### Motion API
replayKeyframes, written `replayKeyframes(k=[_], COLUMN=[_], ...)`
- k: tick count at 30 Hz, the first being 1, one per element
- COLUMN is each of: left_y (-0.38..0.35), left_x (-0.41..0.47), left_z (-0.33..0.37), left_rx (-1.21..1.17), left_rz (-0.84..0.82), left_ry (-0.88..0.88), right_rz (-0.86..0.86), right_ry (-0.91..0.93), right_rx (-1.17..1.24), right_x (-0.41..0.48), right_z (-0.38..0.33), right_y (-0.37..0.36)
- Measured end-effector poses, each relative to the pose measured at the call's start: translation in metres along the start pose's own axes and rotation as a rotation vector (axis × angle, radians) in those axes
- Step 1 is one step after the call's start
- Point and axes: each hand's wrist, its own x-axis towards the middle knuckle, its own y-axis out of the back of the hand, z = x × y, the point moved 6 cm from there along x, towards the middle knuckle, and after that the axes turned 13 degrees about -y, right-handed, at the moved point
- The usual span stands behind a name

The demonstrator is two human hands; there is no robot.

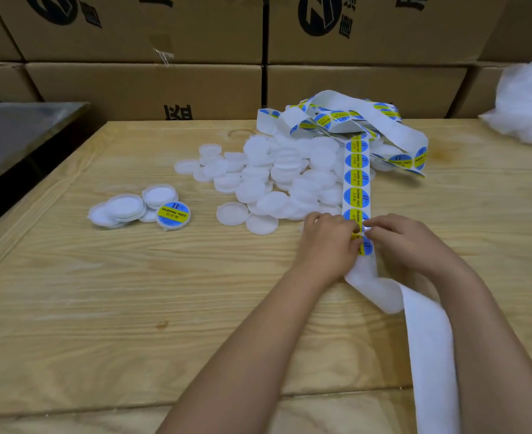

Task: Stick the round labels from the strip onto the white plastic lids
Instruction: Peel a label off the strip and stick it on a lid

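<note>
A white strip (pixel 356 178) of round blue and yellow labels runs from a tangled heap at the back down to my hands. My left hand (pixel 328 242) and my right hand (pixel 407 238) meet over the strip and pinch it at a label (pixel 366 247) between their fingertips. The empty white backing (pixel 427 339) trails toward me under my right forearm. A pile of plain white lids (pixel 277 180) lies left of the strip. A small group of lids (pixel 126 208) sits further left, one of them labelled (pixel 173 215).
The wooden table (pixel 101 292) holds everything. Stacked cardboard boxes (pixel 145 86) wall off the back. A dark metal surface (pixel 17 133) stands at the left. A white plastic bag (pixel 527 101) lies at the back right.
</note>
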Motion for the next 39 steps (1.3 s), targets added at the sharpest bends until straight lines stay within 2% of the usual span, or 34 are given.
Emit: replayKeyframes(k=[2,5,8,10,15,23,28,31,34,36,39], left_y=[-0.004,-0.008,-0.009,-0.006,-0.002,0.009,0.018,0.026,0.033,0.036,0.041], left_x=[-0.001,-0.002,-0.001,-0.001,-0.003,-0.006,-0.012,-0.020,-0.030,-0.036,-0.047], left_z=[0.001,-0.001,0.000,0.003,0.002,0.014,0.019,0.018,0.006,-0.009,-0.035], left_rx=[0.013,0.028,0.067,0.081,0.003,0.078,0.059,-0.053,-0.263,-0.443,-0.747], left_rz=[-0.031,-0.087,-0.141,-0.138,-0.079,0.026,0.090,0.120,0.115,0.129,0.243], left_ry=[-0.023,-0.022,-0.031,-0.043,-0.016,-0.150,-0.189,-0.179,-0.114,0.031,0.297], right_rz=[0.054,0.113,0.123,0.117,0.107,0.123,0.094,0.108,0.078,0.070,0.092], right_ry=[0.009,0.031,0.116,0.159,0.094,-0.042,-0.048,-0.024,0.058,0.068,0.055], right_rx=[0.022,-0.176,-0.264,-0.242,-0.153,0.135,0.057,-0.034,-0.230,-0.341,-0.423], right_x=[-0.001,0.002,0.003,0.001,0.002,0.000,0.003,0.006,0.012,0.017,0.022], right_z=[-0.001,-0.002,-0.007,-0.011,-0.007,0.002,0.003,0.004,0.004,0.007,0.011], right_y=[0.003,-0.002,-0.010,-0.012,-0.009,-0.003,-0.007,-0.008,-0.018,-0.023,-0.025])
